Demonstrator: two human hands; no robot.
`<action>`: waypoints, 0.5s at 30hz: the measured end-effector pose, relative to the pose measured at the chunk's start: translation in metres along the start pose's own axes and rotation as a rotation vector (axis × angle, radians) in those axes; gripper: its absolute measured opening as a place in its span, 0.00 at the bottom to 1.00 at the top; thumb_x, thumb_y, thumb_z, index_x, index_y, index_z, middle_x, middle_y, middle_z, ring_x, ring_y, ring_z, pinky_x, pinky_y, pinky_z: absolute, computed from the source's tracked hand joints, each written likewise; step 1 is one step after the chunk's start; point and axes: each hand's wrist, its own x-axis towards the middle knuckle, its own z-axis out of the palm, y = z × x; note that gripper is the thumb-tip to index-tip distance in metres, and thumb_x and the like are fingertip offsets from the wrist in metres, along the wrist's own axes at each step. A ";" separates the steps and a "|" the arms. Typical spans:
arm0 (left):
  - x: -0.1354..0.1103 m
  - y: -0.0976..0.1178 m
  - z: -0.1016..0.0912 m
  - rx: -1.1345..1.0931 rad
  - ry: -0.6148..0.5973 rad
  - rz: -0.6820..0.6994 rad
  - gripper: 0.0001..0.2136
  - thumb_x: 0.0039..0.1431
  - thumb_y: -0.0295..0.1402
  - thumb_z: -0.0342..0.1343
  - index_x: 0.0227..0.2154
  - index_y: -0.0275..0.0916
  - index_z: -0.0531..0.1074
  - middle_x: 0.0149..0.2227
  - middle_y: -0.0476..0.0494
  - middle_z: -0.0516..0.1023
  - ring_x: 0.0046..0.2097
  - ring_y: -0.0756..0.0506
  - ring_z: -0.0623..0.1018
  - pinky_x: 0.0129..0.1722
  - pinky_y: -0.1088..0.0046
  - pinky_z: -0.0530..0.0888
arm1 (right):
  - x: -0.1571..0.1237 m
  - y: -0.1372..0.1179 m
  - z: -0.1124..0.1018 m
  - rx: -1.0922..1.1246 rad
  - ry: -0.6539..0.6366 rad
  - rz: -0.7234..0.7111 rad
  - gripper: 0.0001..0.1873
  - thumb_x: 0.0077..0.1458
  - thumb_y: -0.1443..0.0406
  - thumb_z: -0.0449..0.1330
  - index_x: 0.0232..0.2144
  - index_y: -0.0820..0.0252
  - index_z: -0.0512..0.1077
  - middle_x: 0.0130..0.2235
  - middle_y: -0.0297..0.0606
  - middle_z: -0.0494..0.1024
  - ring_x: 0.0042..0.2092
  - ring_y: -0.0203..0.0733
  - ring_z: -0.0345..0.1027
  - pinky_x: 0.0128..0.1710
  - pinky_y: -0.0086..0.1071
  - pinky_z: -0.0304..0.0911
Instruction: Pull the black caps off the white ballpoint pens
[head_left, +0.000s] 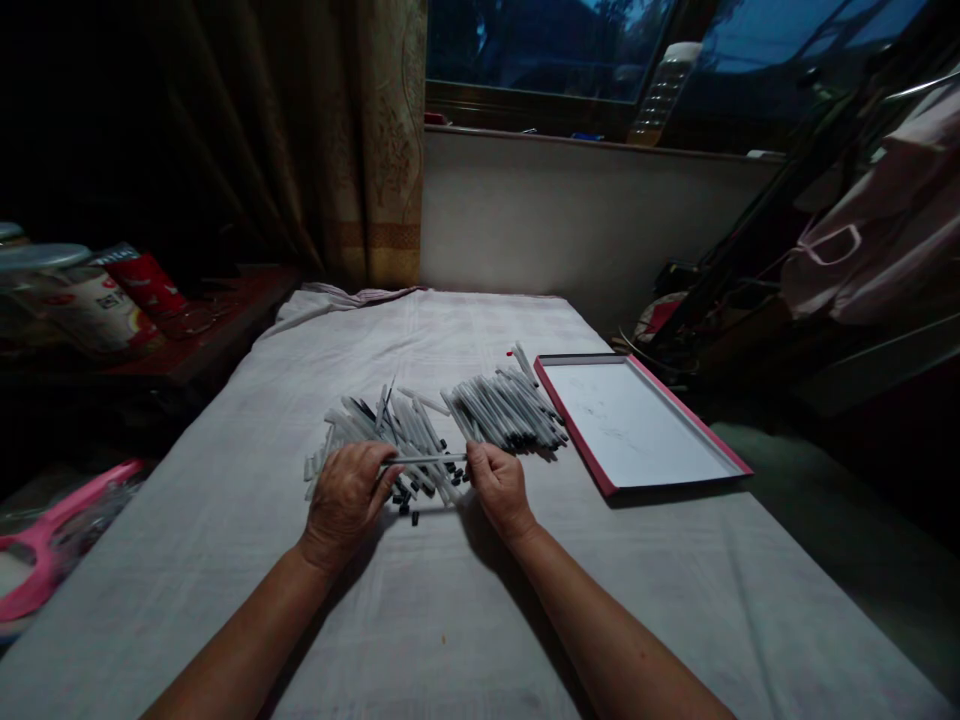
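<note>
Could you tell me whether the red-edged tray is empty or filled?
Empty: the tray shows only its bare white floor; the pens lie beside it.

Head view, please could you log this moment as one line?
left hand: holds pen | right hand: holds its other end | beneath: loose pen pile | beside: red-rimmed tray

The forearms [247, 640] run out at the bottom edge. The left hand [346, 500] covers the near part of the left heap of pens [375, 425], and both ends of the single pen [424, 459] disappear inside its pinch and that of the right hand [499, 485]. The dark bits [409, 497] by the heap are too small to tell as caps or tips, while the pink plastic thing [45, 535] and the lidded tubs [82, 300] are cut by the left edge, their labels too dim and blurred to read.
</note>
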 end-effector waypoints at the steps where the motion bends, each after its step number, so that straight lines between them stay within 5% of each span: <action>1: 0.001 0.000 0.003 0.000 0.003 0.001 0.10 0.70 0.38 0.48 0.40 0.40 0.72 0.35 0.45 0.79 0.38 0.44 0.76 0.41 0.67 0.70 | 0.002 0.002 0.000 0.006 0.011 0.011 0.32 0.61 0.42 0.50 0.14 0.56 0.59 0.16 0.28 0.59 0.21 0.33 0.54 0.23 0.29 0.53; 9: -0.001 0.011 0.011 -0.088 -0.020 0.040 0.08 0.69 0.35 0.49 0.35 0.40 0.70 0.30 0.46 0.77 0.35 0.44 0.75 0.42 0.66 0.69 | -0.006 0.018 -0.006 0.034 0.024 0.103 0.28 0.63 0.46 0.52 0.18 0.55 0.58 0.18 0.27 0.58 0.22 0.33 0.52 0.22 0.28 0.51; 15: 0.002 0.015 0.015 -0.116 -0.085 0.026 0.07 0.69 0.34 0.49 0.36 0.41 0.70 0.28 0.48 0.76 0.32 0.45 0.74 0.41 0.65 0.68 | -0.010 0.016 -0.009 0.082 0.066 0.156 0.21 0.64 0.51 0.54 0.25 0.57 0.70 0.21 0.30 0.68 0.23 0.35 0.61 0.23 0.28 0.58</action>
